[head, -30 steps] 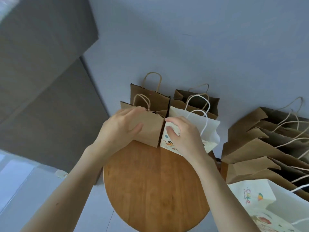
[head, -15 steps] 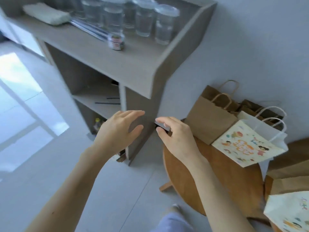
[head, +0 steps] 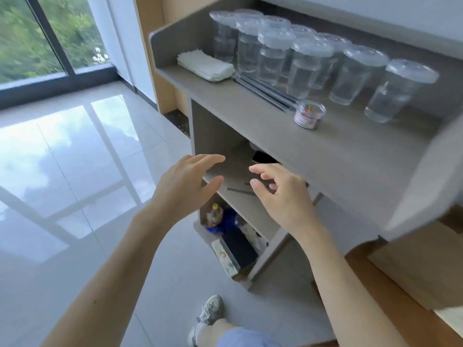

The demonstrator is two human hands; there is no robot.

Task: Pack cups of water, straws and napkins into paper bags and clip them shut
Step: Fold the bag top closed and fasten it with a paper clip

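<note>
Two empty grips, left hand (head: 185,186) and right hand (head: 283,196) wide open, now nearer the shelf (head: 250,113) of cups (head: 308,68)

A grey shelf unit (head: 338,151) stands on glossy floor tiles (head: 75,159) beside a window (head: 37,33).
</note>
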